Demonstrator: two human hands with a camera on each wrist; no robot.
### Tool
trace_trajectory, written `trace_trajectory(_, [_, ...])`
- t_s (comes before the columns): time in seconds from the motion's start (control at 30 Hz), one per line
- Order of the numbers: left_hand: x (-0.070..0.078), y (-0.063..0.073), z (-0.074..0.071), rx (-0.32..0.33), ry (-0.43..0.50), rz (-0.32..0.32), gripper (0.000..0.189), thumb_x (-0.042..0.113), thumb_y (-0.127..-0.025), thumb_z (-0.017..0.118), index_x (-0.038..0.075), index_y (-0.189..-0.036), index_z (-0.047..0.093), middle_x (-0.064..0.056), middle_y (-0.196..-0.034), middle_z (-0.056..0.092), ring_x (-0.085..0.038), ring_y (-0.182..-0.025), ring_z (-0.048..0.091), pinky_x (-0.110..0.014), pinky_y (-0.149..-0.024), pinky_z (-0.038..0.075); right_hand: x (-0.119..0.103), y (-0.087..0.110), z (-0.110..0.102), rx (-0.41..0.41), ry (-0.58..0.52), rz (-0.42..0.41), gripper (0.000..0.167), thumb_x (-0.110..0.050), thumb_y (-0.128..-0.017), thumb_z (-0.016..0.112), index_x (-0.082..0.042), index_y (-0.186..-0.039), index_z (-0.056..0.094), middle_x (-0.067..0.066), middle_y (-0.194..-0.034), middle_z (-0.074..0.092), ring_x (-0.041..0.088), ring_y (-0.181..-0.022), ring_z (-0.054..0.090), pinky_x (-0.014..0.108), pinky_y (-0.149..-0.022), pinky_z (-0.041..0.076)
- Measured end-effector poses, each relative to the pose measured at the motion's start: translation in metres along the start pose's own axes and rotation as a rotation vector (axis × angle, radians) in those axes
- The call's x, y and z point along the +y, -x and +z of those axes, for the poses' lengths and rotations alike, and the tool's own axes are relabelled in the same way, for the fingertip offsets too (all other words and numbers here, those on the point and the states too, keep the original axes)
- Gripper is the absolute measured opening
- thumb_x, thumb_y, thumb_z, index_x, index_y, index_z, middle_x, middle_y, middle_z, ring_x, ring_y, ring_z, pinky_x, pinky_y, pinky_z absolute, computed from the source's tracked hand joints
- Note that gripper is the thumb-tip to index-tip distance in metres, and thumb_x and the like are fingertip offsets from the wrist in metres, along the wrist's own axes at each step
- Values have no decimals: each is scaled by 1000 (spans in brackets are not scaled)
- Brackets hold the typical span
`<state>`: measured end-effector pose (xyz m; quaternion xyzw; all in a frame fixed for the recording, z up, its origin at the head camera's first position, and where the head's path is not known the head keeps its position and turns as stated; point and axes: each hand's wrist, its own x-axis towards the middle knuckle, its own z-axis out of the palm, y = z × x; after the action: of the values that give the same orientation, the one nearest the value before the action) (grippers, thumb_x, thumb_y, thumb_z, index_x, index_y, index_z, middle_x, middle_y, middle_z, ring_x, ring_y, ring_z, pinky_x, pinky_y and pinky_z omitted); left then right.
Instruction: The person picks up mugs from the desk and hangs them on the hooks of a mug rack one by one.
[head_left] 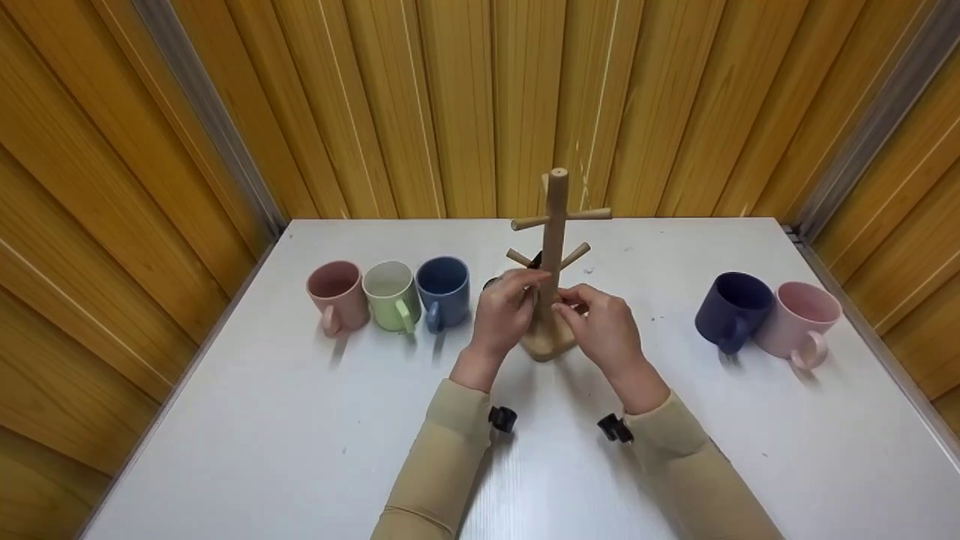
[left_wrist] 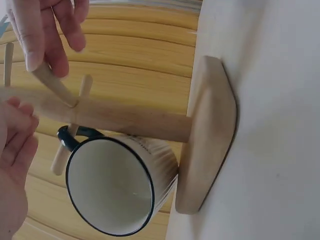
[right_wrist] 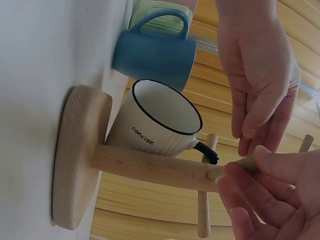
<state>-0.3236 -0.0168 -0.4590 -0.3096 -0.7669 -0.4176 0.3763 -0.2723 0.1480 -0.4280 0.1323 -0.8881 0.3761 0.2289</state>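
My right hand [head_left: 606,330] pinches the front peg [left_wrist: 57,89] of the stand [head_left: 553,240], upright on the table [head_left: 300,435]; my left hand [head_left: 501,319], fingers loose, holds nothing. A sharp tug could tip it, unseating the hung mug [right_wrist: 150,122].

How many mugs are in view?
6: salmon mug, green mug, blue mug left of the wooden mug tree; navy mug, pink mug right of it; white "concise" mug on the tree, mostly hidden in head view.
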Motion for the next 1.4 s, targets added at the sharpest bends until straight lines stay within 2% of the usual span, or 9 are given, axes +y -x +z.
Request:
trace_trajectory(0.17, [-3, 7, 8, -112, 90, 29, 25, -10, -91, 69, 0, -113, 77, -12, -113, 79, -25, -112, 74, -26, -100, 57, 4, -3, -9, -118, -42, 31, 20, -9, -92, 76, -1, -111, 77, 15, -106, 79, 33, -91, 74, 48, -77, 62])
trace_trajectory(0.4, [-8, 13, 18, -59, 136, 7, 22, 1, -90, 76, 0, -112, 78, -12, -114, 79, -25, -113, 74, -26, -102, 55, 17, -12, -30, -296, -58, 18, 28, -6, -96, 71, -2, -123, 73, 17, -124, 74, 37, -104, 72, 52, -86, 60])
trace_trajectory(0.6, [-7, 15, 23, -36, 141, -3, 23, 2, -89, 77, 1, -112, 78, -10, -114, 79, -25, -113, 74, -28, -104, 55, 45, -19, -67, -334, -58, 26, 40, 1, -96, 67, -5, -136, 65, 19, -136, 67, 40, -117, 67, 62, -94, 55])
trace_trajectory(0.87, [-8, 16, 22, -52, 155, -22, 23, 1, -90, 76, 2, -112, 78, -10, -116, 78, -24, -115, 73, -27, -104, 55, 84, -26, -134, -445, 130, 80, 55, 5, -91, 67, -7, -144, 57, 27, -147, 54, 52, -137, 47, 71, -109, 39])
trace_trajectory(1.07, [-9, 15, 22, -53, 180, -36, 22, 0, -90, 76, 1, -112, 78, -11, -116, 78, -25, -115, 73, -27, -103, 55, 120, -34, -171, -596, 249, 113, 67, 16, -82, 60, -2, -146, 52, 35, -152, 41, 56, -137, 41, 68, -107, 41])
trace_trajectory(1.17, [-9, 15, 23, -54, 186, -34, 22, -1, -90, 75, 1, -112, 78, -11, -116, 78, -24, -115, 73, -27, -103, 55, 136, -37, -180, -673, 236, 227, 79, 23, -76, 48, -3, -151, 48, 35, -161, 26, 60, -143, 29, 66, -110, 41])
trace_trajectory(1.27, [-8, 16, 23, -54, 184, -35, 22, -1, -90, 75, 1, -112, 78, -11, -116, 78, -24, -115, 73, -26, -104, 55, 150, -40, -179, -724, 298, 284, 87, 25, -73, 41, -7, -154, 45, 35, -165, 14, 66, -144, 14, 68, -107, 44])
trace_trajectory(1.37, [-7, 16, 23, -51, 181, -39, 22, -2, -90, 75, 1, -112, 77, -11, -116, 78, -24, -115, 73, -27, -104, 55, 160, -43, -175, -759, 354, 330, 88, 23, -76, 39, -14, -156, 43, 32, -166, 12, 66, -143, 14, 65, -100, 48])
trace_trajectory(1.4, [-7, 16, 23, -50, 181, -41, 22, -2, -90, 75, 1, -112, 77, -11, -116, 78, -24, -115, 73, -27, -104, 54, 162, -43, -174, -760, 428, 295, 85, 21, -79, 42, -15, -155, 44, 33, -164, 17, 68, -140, 19, 66, -95, 49])
